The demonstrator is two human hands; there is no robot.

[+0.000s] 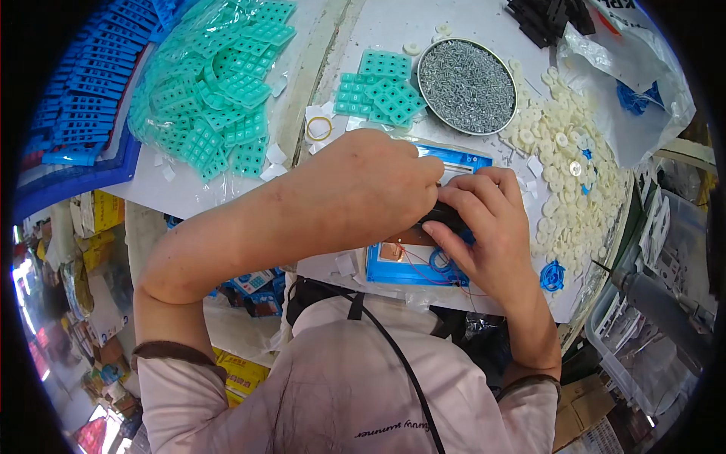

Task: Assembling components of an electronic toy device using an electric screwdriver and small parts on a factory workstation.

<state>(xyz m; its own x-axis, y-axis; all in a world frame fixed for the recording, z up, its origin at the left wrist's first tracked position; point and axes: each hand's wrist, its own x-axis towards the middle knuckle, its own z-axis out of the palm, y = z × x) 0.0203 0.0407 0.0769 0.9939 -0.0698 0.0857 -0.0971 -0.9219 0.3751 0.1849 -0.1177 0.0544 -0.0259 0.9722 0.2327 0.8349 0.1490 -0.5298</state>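
A blue plastic casing (382, 270) lies on the worktable in front of me, with thin red wires and a copper-coloured piece inside its near part. My left hand (397, 185) is closed in a fist above the casing, its wrist bent over; whatever its fingers hold is hidden behind the knuckles. From the right, my right hand (491, 219) curls its fingers and thumb around a black part (448, 217) that lies across the casing. The two hands nearly meet there. Much of the casing's middle is covered by them.
Beyond the hands stand a round dish of small metal screws (467, 85) and green keypad sheets (386, 87). A bag of more sheets (219, 83) and blue casings (87, 91) lie left. White round pieces (563, 166) spread right, near a plastic bag (628, 83).
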